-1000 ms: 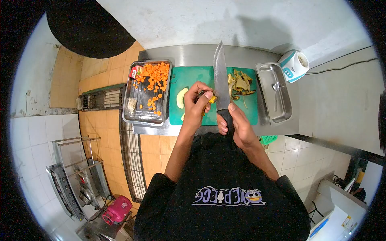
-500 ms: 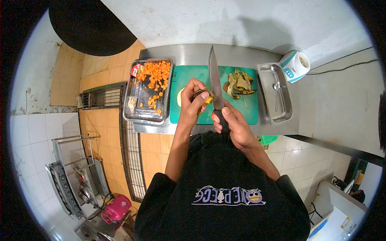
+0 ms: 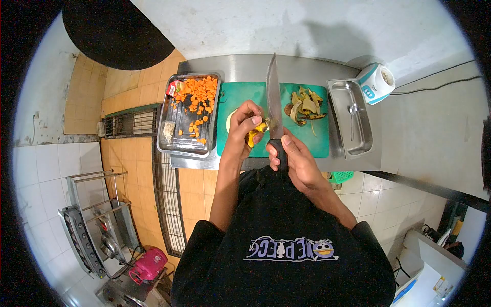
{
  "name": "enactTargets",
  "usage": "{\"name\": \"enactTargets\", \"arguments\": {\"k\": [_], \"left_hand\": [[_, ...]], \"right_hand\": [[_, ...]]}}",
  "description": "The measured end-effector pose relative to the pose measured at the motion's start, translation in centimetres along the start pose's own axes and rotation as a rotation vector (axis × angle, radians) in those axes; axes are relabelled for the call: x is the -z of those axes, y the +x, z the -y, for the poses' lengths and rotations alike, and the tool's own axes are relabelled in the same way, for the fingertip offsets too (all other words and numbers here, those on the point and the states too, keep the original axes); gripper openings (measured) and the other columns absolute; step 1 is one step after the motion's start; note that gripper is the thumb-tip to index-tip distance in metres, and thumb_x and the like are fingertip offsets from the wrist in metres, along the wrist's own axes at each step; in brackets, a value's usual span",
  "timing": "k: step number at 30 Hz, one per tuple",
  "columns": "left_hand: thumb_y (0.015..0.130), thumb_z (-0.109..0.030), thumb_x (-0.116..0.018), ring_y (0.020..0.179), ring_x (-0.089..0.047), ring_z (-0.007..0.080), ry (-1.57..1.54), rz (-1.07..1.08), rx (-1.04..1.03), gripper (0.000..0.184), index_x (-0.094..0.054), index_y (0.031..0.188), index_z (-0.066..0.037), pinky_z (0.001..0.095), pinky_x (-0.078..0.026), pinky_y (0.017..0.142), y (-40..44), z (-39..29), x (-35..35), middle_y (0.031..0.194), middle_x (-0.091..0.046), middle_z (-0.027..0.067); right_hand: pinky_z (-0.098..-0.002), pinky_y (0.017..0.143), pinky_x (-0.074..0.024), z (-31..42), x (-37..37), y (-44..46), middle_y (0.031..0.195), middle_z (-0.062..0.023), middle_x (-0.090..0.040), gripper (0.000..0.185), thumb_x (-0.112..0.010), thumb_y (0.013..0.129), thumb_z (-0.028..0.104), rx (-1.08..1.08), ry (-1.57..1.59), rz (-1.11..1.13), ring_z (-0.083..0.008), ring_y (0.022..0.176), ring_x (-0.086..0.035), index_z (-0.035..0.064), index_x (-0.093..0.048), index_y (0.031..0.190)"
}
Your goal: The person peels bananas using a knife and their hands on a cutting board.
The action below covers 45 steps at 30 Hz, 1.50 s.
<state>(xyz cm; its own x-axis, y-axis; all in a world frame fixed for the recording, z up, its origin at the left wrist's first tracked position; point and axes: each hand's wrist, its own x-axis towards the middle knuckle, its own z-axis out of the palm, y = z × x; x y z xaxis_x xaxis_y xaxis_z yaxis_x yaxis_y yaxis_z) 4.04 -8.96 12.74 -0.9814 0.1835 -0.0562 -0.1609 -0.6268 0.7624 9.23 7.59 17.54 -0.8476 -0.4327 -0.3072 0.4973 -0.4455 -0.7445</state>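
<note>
My right hand (image 3: 298, 158) is wrapped round the black handle of a large kitchen knife (image 3: 273, 97), its broad blade pointing away from me. Just left of the blade, my left hand (image 3: 242, 128) grips a yellow piece with dark skin (image 3: 251, 137); its kind is unclear, and the fingers cover part of it. The piece's upper end is close to the blade, and I cannot tell if they touch. Both hands are over a green cutting board (image 3: 307, 143). A pale rounded thing (image 3: 229, 122) lies on the board, mostly behind my left hand. Brownish-green peelings (image 3: 308, 104) are heaped on the right side.
Left of the board is a metal tray (image 3: 171, 148) with chopped carrots (image 3: 203, 91), a red packet (image 3: 174, 89) and a small clear bag (image 3: 168, 131). On the right are a steel pan (image 3: 361, 139) holding a spoon (image 3: 352, 123) and a white-and-blue appliance (image 3: 377, 84).
The yellow piece has turned in my left hand, so more of its yellow side shows. My right hand and the knife have shifted slightly, the handle moving a little left.
</note>
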Motion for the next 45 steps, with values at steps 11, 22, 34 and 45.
{"name": "enactTargets", "arguments": {"k": [11,22,34,45], "left_hand": [[0.088,-0.027,-0.063,0.053,-0.045,0.0084,-0.276,0.157,0.174,0.026,-0.048,0.094,-0.007,0.0204,-0.036,0.042,0.0,0.6,0.9,0.086,-0.050,0.0041],[0.092,-0.036,-0.068,0.057,-0.048,0.0099,0.016,0.118,-0.053,0.045,-0.048,0.119,-0.006,0.0219,-0.040,0.048,0.3,3.2,0.6,0.101,-0.056,0.0052],[0.097,-0.066,-0.047,0.064,-0.045,0.0040,0.333,-0.131,-0.312,0.066,-0.054,0.116,-0.004,0.0194,-0.033,0.053,0.4,5.0,-1.7,0.080,-0.051,-0.0023],[0.101,-0.060,-0.045,0.059,-0.040,0.0049,0.088,-0.150,0.050,0.060,-0.052,0.122,-0.004,0.0187,-0.034,0.051,-0.9,3.5,-2.7,0.082,-0.050,0.0009]], "right_hand": [[-0.0246,0.065,-0.0429,0.2,0.0,-0.1,0.087,0.0010,-0.050,0.047,-0.042,0.108,0.040,-0.062,0.101,0.006,-0.0088,0.072,-0.047,0.0066,-0.046,0.141],[-0.0277,0.064,-0.0431,0.4,1.6,0.4,0.087,-0.0003,-0.052,0.034,-0.044,0.107,0.043,-0.120,0.303,0.001,-0.0098,0.072,-0.049,0.0101,-0.053,0.113],[-0.0285,0.063,-0.0421,0.4,1.8,0.8,0.086,0.0009,-0.050,0.036,-0.043,0.106,0.047,-0.086,0.357,0.059,-0.0098,0.073,-0.048,0.0125,-0.051,0.109],[-0.0304,0.066,-0.0412,0.4,2.5,0.5,0.085,0.0015,-0.046,0.047,-0.038,0.105,0.052,-0.098,0.488,0.101,-0.0099,0.072,-0.045,0.0068,-0.050,0.114]]}}
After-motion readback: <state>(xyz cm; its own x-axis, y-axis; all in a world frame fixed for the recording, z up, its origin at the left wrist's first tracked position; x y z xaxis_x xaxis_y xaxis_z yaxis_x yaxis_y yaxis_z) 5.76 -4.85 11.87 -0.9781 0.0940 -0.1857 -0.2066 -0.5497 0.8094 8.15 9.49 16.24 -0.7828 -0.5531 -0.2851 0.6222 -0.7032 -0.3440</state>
